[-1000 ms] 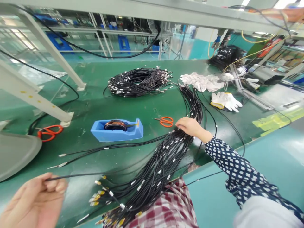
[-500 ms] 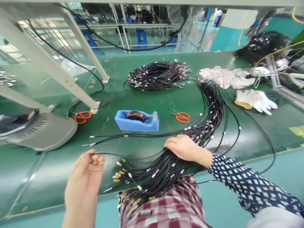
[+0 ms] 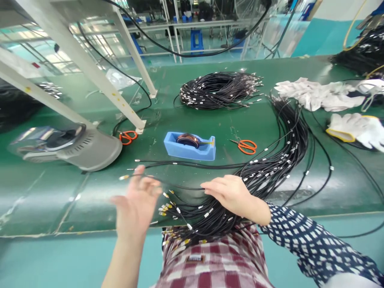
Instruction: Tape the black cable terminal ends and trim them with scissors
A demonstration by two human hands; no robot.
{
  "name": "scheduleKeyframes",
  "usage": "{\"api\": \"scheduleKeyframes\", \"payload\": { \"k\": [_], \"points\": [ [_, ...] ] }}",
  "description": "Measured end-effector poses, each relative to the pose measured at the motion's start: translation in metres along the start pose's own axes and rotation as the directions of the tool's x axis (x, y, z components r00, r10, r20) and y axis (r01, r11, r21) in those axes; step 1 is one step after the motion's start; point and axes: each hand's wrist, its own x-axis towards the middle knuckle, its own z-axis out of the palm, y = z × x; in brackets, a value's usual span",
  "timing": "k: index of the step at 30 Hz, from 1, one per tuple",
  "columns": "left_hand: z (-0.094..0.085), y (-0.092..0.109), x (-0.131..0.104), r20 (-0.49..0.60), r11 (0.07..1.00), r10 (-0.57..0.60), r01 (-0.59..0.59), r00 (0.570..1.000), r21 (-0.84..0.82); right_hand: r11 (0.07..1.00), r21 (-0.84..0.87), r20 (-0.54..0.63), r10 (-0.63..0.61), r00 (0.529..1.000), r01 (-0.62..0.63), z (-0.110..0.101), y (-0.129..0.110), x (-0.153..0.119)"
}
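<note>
A single black cable [image 3: 183, 187] runs leftward from my right hand [image 3: 229, 195], whose thumb and fingers are pinched on it. My left hand [image 3: 138, 206], slightly blurred, is open with its thumb spread wide; the cable passes by its fingertips and its yellowish-white end shows just beyond them. Below the right hand, a thick bundle of black cables [image 3: 219, 216] with white tags droops over the table edge onto the checked apron [image 3: 222, 264]. The bundle's other part [image 3: 292, 132] curves up to the right. Several cables lie straight across the table above my hands.
Behind the hands stand a blue tape dispenser [image 3: 190, 150] and orange-handled scissors [image 3: 247, 146]. Farther back lies a coil of black cables [image 3: 216, 90]. White gloves [image 3: 360, 128] rest on the right. A grey lamp-like device [image 3: 90, 150], more orange scissors [image 3: 128, 137] and a slanted post [image 3: 136, 56] are left.
My left hand has opened from its pinch on the cable and spread its thumb. My right hand has gone from lying on the bundle to pinching the single cable. The view has shifted left.
</note>
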Motion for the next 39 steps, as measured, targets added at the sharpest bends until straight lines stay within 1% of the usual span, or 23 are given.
{"api": "scheduleKeyframes", "payload": {
  "k": [1,2,4,6,8,9,10,11,13,14,16,17,19,21,23,25,27,29,30,32,34,36,39],
  "points": [
    [0.006,-0.009,-0.005,0.106,0.99,-0.111,0.101,0.988,0.097,0.994,0.086,-0.004,0.068,0.998,-0.067,-0.001,0.001,0.001],
    [0.013,-0.019,-0.01,0.192,0.963,-0.206,0.164,0.959,0.213,0.974,0.177,0.016,0.143,0.99,-0.144,-0.003,0.001,0.001],
    [0.03,-0.041,-0.018,0.318,0.909,-0.271,0.133,0.908,0.395,0.903,0.327,0.107,0.257,0.96,-0.278,-0.005,0.0,0.001],
    [0.045,-0.058,-0.023,0.382,0.864,-0.236,0.014,0.894,0.503,0.87,0.376,0.201,0.259,0.945,-0.319,-0.01,-0.001,-0.001],
    [0.054,-0.068,-0.024,0.438,0.806,-0.148,-0.149,0.887,0.574,0.914,0.316,0.228,0.188,0.955,-0.255,-0.014,-0.002,-0.004],
    [0.056,-0.07,-0.023,0.457,0.777,-0.118,-0.204,0.882,0.595,0.94,0.261,0.227,0.159,0.961,-0.218,-0.016,-0.002,-0.006],
    [0.057,-0.071,-0.023,0.462,0.762,-0.109,-0.224,0.88,0.607,0.961,0.198,0.221,0.146,0.964,-0.191,-0.017,-0.001,-0.008],
    [0.056,-0.072,-0.022,0.453,0.768,-0.128,-0.201,0.883,0.608,0.975,0.136,0.211,0.145,0.967,-0.176,-0.018,0.0,-0.011],
    [0.052,-0.071,-0.02,0.385,0.833,-0.179,-0.068,0.905,0.549,0.986,0.031,0.195,0.155,0.968,-0.164,-0.02,0.005,-0.015],
    [0.048,-0.07,-0.019,0.337,0.878,-0.194,0.01,0.921,0.478,0.988,-0.02,0.19,0.153,0.97,-0.152,-0.022,0.009,-0.017],
    [0.041,-0.065,-0.014,0.211,0.957,-0.191,0.134,0.958,0.257,0.985,-0.118,0.181,0.15,0.972,-0.13,-0.028,0.018,-0.021],
    [0.037,-0.062,-0.011,0.152,0.972,-0.208,0.188,0.966,0.14,0.978,-0.165,0.172,0.155,0.973,-0.127,-0.032,0.024,-0.024],
    [0.032,-0.054,-0.004,0.057,0.952,-0.293,0.296,0.954,-0.07,0.957,-0.254,0.142,0.182,0.973,-0.141,-0.044,0.035,-0.03],
    [0.029,-0.048,0.001,0.003,0.917,-0.349,0.342,0.937,-0.207,0.931,-0.326,0.108,0.208,0.972,-0.163,-0.057,0.046,-0.038],
    [0.029,-0.046,0.003,-0.002,0.907,-0.346,0.334,0.938,-0.256,0.912,-0.372,0.083,0.22,0.972,-0.175,-0.071,0.058,-0.049],
    [0.031,-0.048,-0.001,0.042,0.924,-0.312,0.314,0.949,-0.217,0.899,-0.395,0.051,0.226,0.973,-0.188,-0.084,0.07,-0.063],
    [0.034,-0.054,-0.009,0.123,0.944,-0.299,0.312,0.946,-0.108,0.896,-0.4,0.037,0.228,0.973,-0.195,-0.093,0.082,-0.077],
    [0.038,-0.06,-0.018,0.239,0.95,-0.296,0.311,0.925,-0.028,0.874,-0.437,0.057,0.265,0.963,-0.214,-0.098,0.087,-0.086],
    [0.04,-0.062,-0.023,0.294,0.951,-0.3,0.31,0.907,0.013,0.862,-0.452,0.056,0.287,0.956,-0.232,-0.099,0.084,-0.088],
    [0.045,-0.064,-0.031,0.356,0.96,-0.281,0.26,0.891,0.106,0.837,-0.458,0.012,0.343,0.939,-0.3,-0.097,0.066,-0.081],
    [0.048,-0.062,-0.039,0.417,0.963,-0.246,0.171,0.875,0.208,0.907,-0.285,0.015,0.328,0.945,-0.31,-0.089,0.034,-0.064],
    [0.048,-0.058,-0.045,0.459,0.945,-0.226,0.078,0.859,0.319,0.955,-0.078,0.098,0.294,0.951,-0.287,-0.075,0.001,-0.041],
    [0.045,-0.049,-0.051,0.454,0.873,-0.212,-0.041,0.865,0.486,0.949,0.102,0.229,0.271,0.935,-0.3,-0.049,-0.03,-0.012]
  ]
}}
